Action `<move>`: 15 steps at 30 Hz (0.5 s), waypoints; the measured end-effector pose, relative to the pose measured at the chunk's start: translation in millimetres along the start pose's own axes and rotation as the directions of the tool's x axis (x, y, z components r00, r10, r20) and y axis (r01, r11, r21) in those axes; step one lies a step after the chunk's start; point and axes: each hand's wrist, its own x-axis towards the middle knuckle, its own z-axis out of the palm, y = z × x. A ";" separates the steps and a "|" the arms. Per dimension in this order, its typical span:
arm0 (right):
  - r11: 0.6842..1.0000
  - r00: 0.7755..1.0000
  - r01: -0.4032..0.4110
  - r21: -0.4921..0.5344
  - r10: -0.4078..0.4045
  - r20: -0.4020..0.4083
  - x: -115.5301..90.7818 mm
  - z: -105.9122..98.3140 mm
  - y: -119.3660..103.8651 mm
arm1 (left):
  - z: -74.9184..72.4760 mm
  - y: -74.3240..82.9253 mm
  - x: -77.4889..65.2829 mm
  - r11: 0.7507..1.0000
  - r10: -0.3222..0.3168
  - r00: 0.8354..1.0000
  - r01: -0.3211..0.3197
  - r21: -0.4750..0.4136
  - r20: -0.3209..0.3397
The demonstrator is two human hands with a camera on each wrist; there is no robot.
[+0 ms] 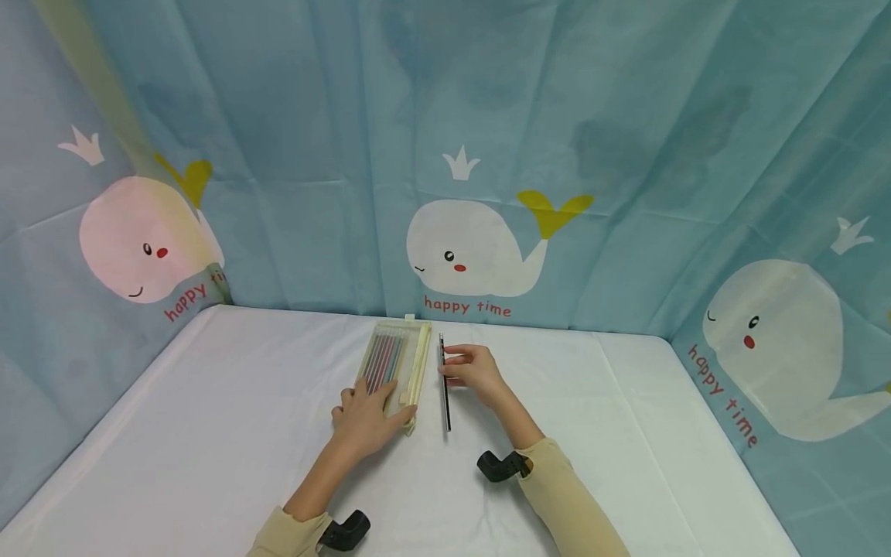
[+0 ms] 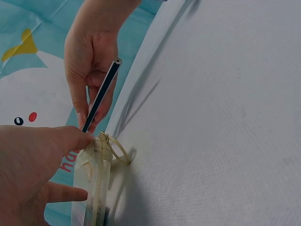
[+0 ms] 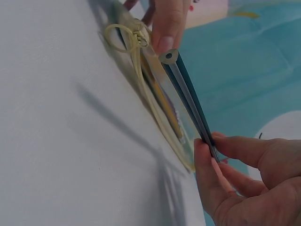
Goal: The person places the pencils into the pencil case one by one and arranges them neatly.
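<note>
A translucent pencil case (image 1: 422,348) with a pale yellow zip edge lies on the white table, several coloured pencils showing through it. My left hand (image 1: 365,418) rests on its near end, fingers spread over the top and thumb across the zip side. Just right of the case, my right hand (image 1: 476,371) pinches a dark pencil (image 1: 446,402) between thumb and fingertips. Silvery stripes run along this pencil, and its flat near end with the lead core faces the right wrist camera. It is held above the cloth, apart from the case.
A cord loop (image 3: 117,37) hangs from the zip end of the case. White cloth (image 1: 626,449) covers the table. Blue curtains (image 1: 292,155) with printed whales stand along the back and sides. Black wrist cameras (image 1: 497,466) sit at both cuffs.
</note>
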 end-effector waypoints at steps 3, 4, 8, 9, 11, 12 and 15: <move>1.000 1.000 -0.009 -0.017 0.009 0.002 2.6 1.7 -0.3 | -0.2 0.1 -0.1 1.000 0.002 1.000 -0.002 -0.002 -0.001; 1.000 1.000 -0.011 -0.022 0.011 0.005 3.5 2.5 -0.6 | -0.2 0.1 -0.1 1.000 0.002 1.000 -0.002 -0.002 -0.001; 1.000 1.000 -0.021 -0.015 0.021 0.018 7.0 6.3 -2.4 | 0.6 -0.4 0.5 1.000 0.003 1.000 -0.003 -0.010 -0.005; 1.000 1.000 -0.018 -0.014 0.018 0.022 7.8 7.4 -2.7 | 0.9 -0.6 0.6 1.000 0.004 1.000 -0.004 -0.010 -0.006; 1.000 0.999 -0.019 -0.009 0.019 0.026 9.1 9.4 -3.4 | 1.4 -0.8 0.6 1.000 0.003 1.000 -0.003 -0.011 -0.009; 1.000 0.999 -0.022 -0.007 0.022 0.026 9.5 10.3 -3.7 | 1.7 -1.0 0.6 1.000 0.002 1.000 -0.002 -0.011 -0.009; 0.999 0.999 -0.032 -0.006 0.032 0.025 11.6 13.0 -3.2 | 2.0 -0.8 -0.1 1.000 0.003 1.000 -0.003 -0.015 -0.015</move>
